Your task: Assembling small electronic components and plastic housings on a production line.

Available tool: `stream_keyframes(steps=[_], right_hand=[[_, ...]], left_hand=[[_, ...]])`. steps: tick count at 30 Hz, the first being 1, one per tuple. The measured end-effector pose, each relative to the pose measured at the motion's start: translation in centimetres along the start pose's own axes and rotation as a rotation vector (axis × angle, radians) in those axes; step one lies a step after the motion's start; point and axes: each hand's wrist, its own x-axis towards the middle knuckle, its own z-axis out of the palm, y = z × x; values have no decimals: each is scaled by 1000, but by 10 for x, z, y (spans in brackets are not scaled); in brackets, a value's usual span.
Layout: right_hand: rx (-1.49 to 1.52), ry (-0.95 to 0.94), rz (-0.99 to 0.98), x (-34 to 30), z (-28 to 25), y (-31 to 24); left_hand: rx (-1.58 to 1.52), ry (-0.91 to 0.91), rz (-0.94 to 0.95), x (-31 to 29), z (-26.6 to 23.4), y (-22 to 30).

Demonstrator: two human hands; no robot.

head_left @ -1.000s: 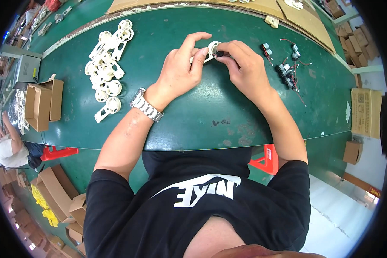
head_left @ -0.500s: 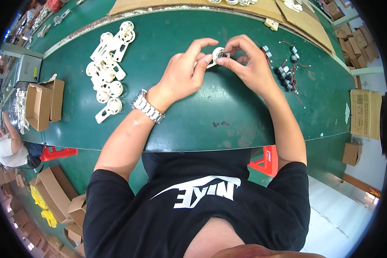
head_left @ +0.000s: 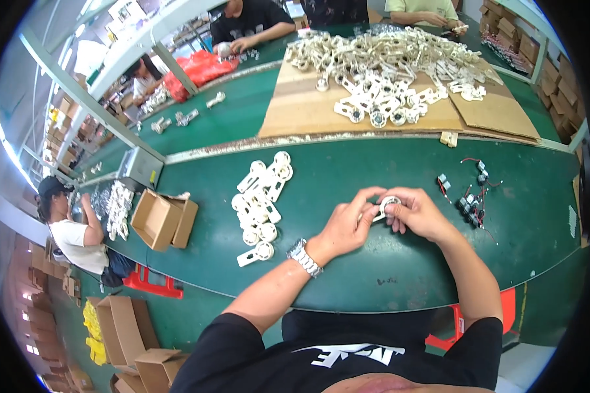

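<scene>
Both hands meet over the green table (head_left: 334, 170), around one small white plastic housing (head_left: 390, 201) with a round ring end. My left hand (head_left: 342, 229) pinches its narrow end between thumb and fingers. My right hand (head_left: 425, 213) is closed on the ring, thumb across it; what sits inside the ring is mostly hidden by the fingers. To the left lies a loose row of similar white housings (head_left: 261, 208). Right of my hands are several small motors (head_left: 469, 204) with red and black wires.
Across the table's far rail, a large heap of white parts (head_left: 380, 62) covers cardboard sheets (head_left: 295, 121). Open cardboard boxes (head_left: 156, 219) stand at left, near a grey metal box (head_left: 139, 168). A person (head_left: 78, 229) sits beyond them; other people work at the back.
The view has tilted up, bringing the far heap and co-workers into sight. My hands have drawn closer together around the housing, and my right fingers now wrap the ring.
</scene>
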Motion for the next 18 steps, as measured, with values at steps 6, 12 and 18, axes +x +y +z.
stream_keyframes(steps=[6,12,18], right_hand=[[-45,133,-17,6,9,8],[51,251,72,12,5,4],[37,345,-47,14,4,13]], left_hand=[[56,12,8,1,1,4],[-64,135,-74,5,-1,-13],[-210,71,-147,6,10,-12]])
